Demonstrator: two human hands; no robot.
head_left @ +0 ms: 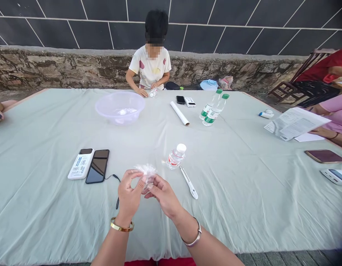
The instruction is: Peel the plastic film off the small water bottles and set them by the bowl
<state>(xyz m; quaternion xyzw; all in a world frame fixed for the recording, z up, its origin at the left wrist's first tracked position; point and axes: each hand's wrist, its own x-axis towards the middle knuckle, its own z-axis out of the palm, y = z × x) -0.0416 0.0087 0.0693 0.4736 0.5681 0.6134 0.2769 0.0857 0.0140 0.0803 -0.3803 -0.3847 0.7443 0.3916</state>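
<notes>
A crumpled piece of clear plastic film point(147, 170) is pinched between both my hands above the near middle of the table. My left hand point(130, 192) grips its left side with thumb and fingers. On the other side, my right hand point(164, 197) has its fingers closed on the lower right part; whether something lies inside the film I cannot make out. Just beyond my right hand stands a small clear bottle point(175, 156) with a white cap and red-marked label. A white utility knife point(189, 183) lies to the right, its upper end near the bottle.
To the left lie a white power bank point(80, 164) and a black phone point(97, 166) with a strap. Farther off are a translucent purple basin point(119, 107), a white roll point(180, 113) and two green-capped water bottles point(213, 111). A person point(151, 68) sits opposite; another holds papers point(295, 122) at right.
</notes>
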